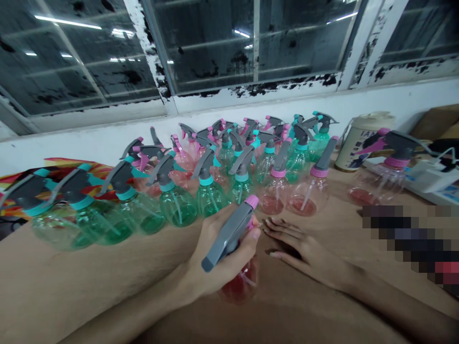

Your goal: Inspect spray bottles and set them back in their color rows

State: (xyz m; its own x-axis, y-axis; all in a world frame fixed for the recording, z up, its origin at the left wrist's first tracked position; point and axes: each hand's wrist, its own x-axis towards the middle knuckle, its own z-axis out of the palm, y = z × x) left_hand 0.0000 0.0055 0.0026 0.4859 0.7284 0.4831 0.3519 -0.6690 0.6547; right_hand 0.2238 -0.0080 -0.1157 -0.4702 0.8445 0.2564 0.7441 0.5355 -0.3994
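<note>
My left hand is wrapped round the neck of a pink spray bottle with a grey and pink trigger head, its fingers near the pink trigger. The bottle is at the table's near side, and the hand hides its neck. Beside it, my right hand lies palm down on the brown table, fingers stretched out, holding nothing. Just beyond both hands stand two pink bottles and a row of green spray bottles with grey and teal heads.
More pink and green spray bottles crowd toward the wall. At right are a lone pink spray bottle, a cream cylindrical container and a white charger. Colourful cloth lies at left. Windows rise behind.
</note>
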